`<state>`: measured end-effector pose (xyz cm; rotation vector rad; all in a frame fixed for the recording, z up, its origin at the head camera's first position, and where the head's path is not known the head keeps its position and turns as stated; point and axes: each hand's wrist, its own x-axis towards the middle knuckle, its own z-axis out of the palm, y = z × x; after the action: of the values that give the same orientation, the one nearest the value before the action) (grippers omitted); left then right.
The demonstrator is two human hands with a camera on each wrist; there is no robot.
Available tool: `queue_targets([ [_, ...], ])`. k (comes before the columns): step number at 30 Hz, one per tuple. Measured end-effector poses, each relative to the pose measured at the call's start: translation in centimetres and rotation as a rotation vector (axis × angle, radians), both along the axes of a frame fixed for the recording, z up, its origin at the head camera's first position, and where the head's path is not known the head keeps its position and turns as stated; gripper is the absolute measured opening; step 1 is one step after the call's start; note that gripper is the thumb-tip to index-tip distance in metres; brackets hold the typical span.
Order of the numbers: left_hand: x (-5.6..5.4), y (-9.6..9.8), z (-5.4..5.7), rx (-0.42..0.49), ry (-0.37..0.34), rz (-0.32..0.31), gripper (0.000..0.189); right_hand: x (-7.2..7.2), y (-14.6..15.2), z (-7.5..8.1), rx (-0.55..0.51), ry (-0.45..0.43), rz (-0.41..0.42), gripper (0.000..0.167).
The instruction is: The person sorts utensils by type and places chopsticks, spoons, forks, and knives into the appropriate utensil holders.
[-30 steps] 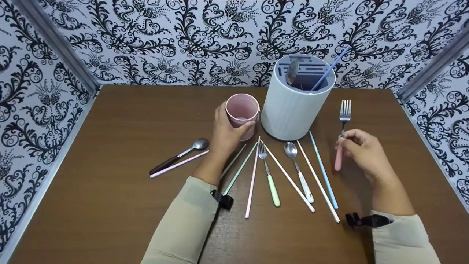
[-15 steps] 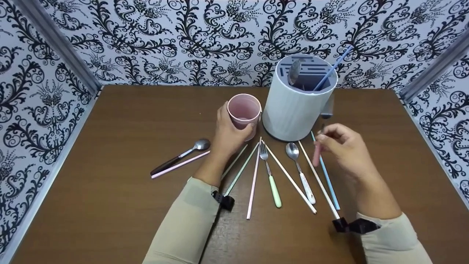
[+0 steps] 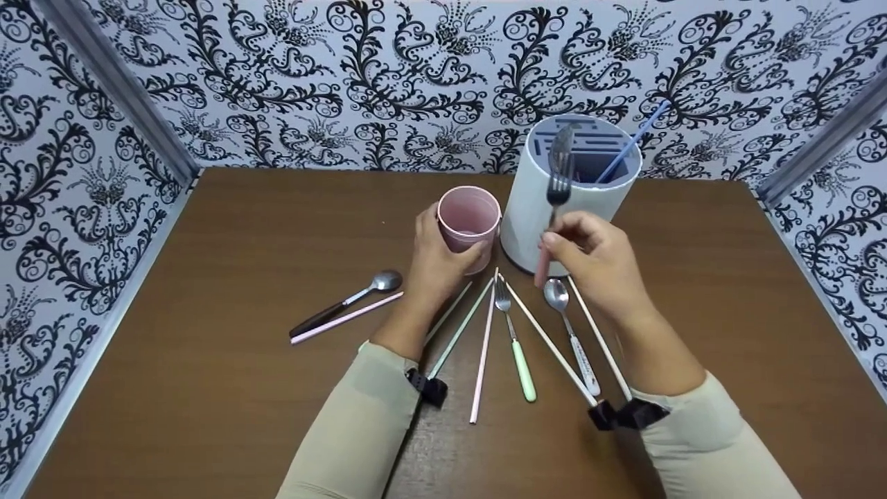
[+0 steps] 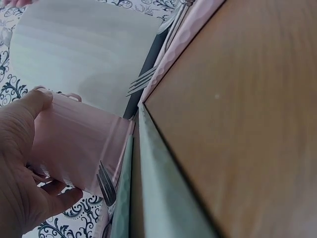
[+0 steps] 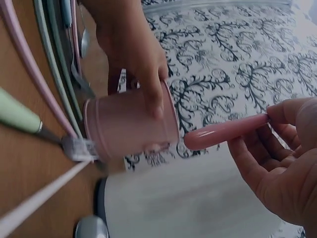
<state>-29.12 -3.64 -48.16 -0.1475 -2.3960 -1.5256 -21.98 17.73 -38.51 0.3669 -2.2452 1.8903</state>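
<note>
My left hand (image 3: 440, 263) grips a pink cup (image 3: 469, 208) around its side, thumb at the front; the cup stands upright on the table. Beside it is a white cylindrical utensil holder (image 3: 521, 211) with a slotted grey top. My right hand (image 3: 599, 267) pinches a fork (image 3: 560, 184) near the top of its pink handle, tines up. In the head view the fork overlaps the holder's front. The right wrist view shows the handle's rounded end (image 5: 198, 140) close to the cup's rim. A green-handled fork (image 3: 523, 371) lies on the table below the cup.
A white-handled spoon (image 3: 582, 360) and several pastel chopsticks (image 3: 483, 360) fan out over the brown table (image 3: 208, 416). A dark-handled spoon (image 3: 322, 317) lies at left beside a pink chopstick (image 3: 346, 319). A blue chopstick (image 3: 644, 128) stands in the holder. Patterned walls (image 3: 416, 83) enclose the table.
My right hand has carried the pink-handled fork leftward from the holder's right side to its front. My left hand has kept its grip on the cup. The head view has shifted slightly.
</note>
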Motion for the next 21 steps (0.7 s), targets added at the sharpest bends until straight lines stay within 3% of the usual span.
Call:
queue_targets([
  [6, 0.2, 0.3, -0.3, -0.001, -0.015, -0.006, 0.091, -0.8, -1.7, 0.5, -0.022, 0.034, -0.049, 0.004],
  [12, 0.1, 0.2, -0.1, -0.005, 0.008, -0.002, 0.091, -2.1, -3.6, 1.0, -0.083, 0.132, -0.061, 0.004],
  [17, 0.0, 0.0, 0.1, -0.019, 0.022, 0.001, 0.09, -3.2, -5.3, 0.5, -0.122, 0.185, -0.098, 0.005],
  [21, -0.1, 0.0, 0.2, -0.033, 0.017, 0.002, 0.09, -4.0, -6.1, -0.2, -0.083, 0.214, -0.152, 0.007],
])
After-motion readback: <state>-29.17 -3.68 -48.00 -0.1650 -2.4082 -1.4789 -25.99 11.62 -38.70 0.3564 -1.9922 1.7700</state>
